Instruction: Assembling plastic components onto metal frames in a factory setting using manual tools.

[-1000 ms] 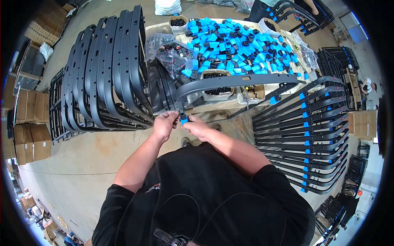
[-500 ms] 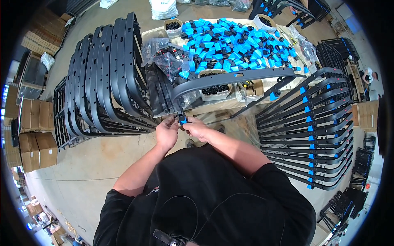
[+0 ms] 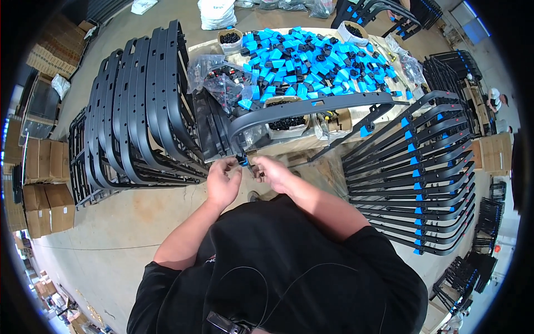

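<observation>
A dark grey curved metal frame reaches across the near side of the table. At its near-left end, between my hands, sits a small blue and black plastic piece. My left hand is just left of this piece, thumb and fingers apart, with nothing visible in it. On the other side, my right hand is drawn slightly away from the piece. Its fingers are bent together around something small and dark that I cannot make out. Many blue and black plastic pieces are heaped on the table.
Curved dark frames stand in a row at the left. More frames with blue pieces are stacked at the right. Open boxes of small black parts and a plastic bag rest on the table. Cartons stand far left.
Both hands have let go of the blue and black piece at the frame's end. My right hand has moved right, and my left thumb has come away from its fingers.
</observation>
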### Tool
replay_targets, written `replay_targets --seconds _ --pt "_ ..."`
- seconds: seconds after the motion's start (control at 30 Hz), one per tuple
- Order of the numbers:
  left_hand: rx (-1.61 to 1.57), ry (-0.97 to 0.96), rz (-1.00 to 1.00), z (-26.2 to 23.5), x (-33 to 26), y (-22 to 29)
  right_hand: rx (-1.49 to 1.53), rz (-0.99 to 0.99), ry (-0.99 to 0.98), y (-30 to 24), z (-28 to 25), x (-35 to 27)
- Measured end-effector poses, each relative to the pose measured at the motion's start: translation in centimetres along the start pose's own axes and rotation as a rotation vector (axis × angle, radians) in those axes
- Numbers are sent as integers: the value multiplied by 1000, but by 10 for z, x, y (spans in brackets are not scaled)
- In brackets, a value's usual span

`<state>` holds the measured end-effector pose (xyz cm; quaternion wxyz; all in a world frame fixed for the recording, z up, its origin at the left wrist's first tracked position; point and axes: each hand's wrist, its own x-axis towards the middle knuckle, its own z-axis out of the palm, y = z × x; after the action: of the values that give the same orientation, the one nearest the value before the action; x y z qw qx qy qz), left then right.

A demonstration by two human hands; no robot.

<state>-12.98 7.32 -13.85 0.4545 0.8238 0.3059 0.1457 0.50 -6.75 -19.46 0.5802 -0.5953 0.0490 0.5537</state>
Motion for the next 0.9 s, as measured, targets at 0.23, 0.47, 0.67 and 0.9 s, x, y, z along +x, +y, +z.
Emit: replay_targets --seconds 0.23,0.47,0.67,0.9 --pt "183 -256 535 -11 -1 34 443 -12 -283 -34 3 -45" --pt "141 -257 565 -6 6 29 448 -69 -272 -38 12 -54" --pt "44 -134 497 -5 6 20 266 -143 -202 -22 4 -47" --pt "32 -75 494 -4 9 14 230 -112 -265 -24 6 -45"
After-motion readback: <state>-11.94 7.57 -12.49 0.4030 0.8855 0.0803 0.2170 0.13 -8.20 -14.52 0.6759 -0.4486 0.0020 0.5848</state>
